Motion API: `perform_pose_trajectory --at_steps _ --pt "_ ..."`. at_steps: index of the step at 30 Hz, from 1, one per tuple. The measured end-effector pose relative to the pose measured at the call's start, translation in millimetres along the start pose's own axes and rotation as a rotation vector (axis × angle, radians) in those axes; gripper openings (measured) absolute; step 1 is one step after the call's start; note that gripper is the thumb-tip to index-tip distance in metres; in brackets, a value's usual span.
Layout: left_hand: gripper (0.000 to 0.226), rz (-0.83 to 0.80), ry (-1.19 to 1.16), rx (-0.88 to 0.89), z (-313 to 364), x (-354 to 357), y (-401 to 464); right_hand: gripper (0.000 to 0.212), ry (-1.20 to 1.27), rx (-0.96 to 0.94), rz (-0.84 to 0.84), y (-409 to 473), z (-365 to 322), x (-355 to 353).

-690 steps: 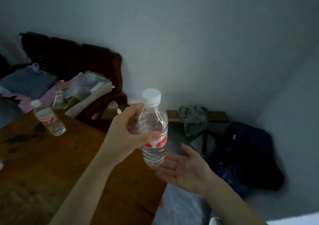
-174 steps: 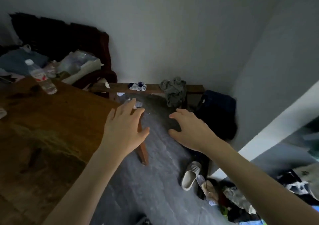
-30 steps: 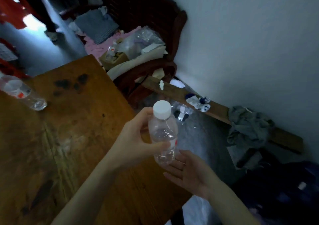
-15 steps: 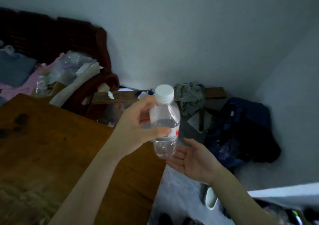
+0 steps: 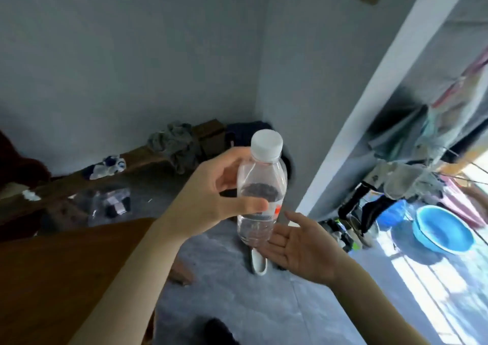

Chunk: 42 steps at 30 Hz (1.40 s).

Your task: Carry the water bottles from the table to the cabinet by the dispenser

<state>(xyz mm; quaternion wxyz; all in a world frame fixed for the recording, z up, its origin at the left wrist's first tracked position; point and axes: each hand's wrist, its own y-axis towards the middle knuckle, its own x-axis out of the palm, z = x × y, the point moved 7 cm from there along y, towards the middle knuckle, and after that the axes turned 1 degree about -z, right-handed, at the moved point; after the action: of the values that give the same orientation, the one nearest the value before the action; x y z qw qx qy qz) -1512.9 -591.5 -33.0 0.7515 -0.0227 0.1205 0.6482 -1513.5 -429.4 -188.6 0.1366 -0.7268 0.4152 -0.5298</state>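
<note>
One water bottle point(image 5: 261, 194) at frame centre, upright, capped, clamped round its middle by the left hand point(image 5: 211, 202). Right hand point(image 5: 301, 244) flat and spread, palm up just under the base; contact I can't tell. I'd keep it upright, palm underneath as a catch, and head for the doorway point(image 5: 412, 159) at right. Table point(image 5: 52, 278) corner lower left. On the floor ahead: a pale slipper point(image 5: 257, 262), a blue basin point(image 5: 443, 233) beyond the door. Cabinet not in view.

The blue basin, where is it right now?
The blue basin sits at the right edge of the head view, on the sunlit floor beyond the white door frame, below the hanging laundry.
</note>
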Motion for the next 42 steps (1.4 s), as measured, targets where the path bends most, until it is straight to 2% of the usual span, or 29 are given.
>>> perform_pose_trajectory --at_steps 7,10,13,17,22,25,27,32,38,42 --pt "0.07 -0.362 -0.041 0.048 41 162 27 0.058 0.292 -0.274 0.036 -143 18 -104" --pt "0.074 -0.562 -0.03 0.116 69 244 37 0.073 0.411 -0.457 0.052 -210 22 -140" --pt "0.08 -0.765 -0.025 0.184 93 320 36 0.075 0.544 -0.619 0.109 -266 35 -168" --pt "0.073 -1.004 -0.07 0.254 117 404 30 0.062 0.726 -0.787 0.23 -321 62 -198" --pt "0.069 -1.279 -0.116 0.353 138 485 2 0.063 0.877 -1.012 0.393 -365 108 -212" --pt "0.061 -1.431 -0.151 0.419 150 523 -30 0.067 0.961 -1.138 0.453 -383 143 -209" --pt "0.058 -1.525 -0.185 0.45 159 542 -60 0.059 1.012 -1.215 0.493 -396 170 -201" --pt "0.06 -1.761 -0.289 0.467 178 576 -150 0.058 1.192 -1.369 0.699 -428 250 -181" --pt "0.056 -2.038 -0.389 0.468 204 591 -265 0.055 1.389 -1.512 0.936 -462 340 -144" --pt "0.057 -2.212 -0.363 0.504 217 595 -343 0.058 1.457 -1.587 1.026 -473 395 -123"
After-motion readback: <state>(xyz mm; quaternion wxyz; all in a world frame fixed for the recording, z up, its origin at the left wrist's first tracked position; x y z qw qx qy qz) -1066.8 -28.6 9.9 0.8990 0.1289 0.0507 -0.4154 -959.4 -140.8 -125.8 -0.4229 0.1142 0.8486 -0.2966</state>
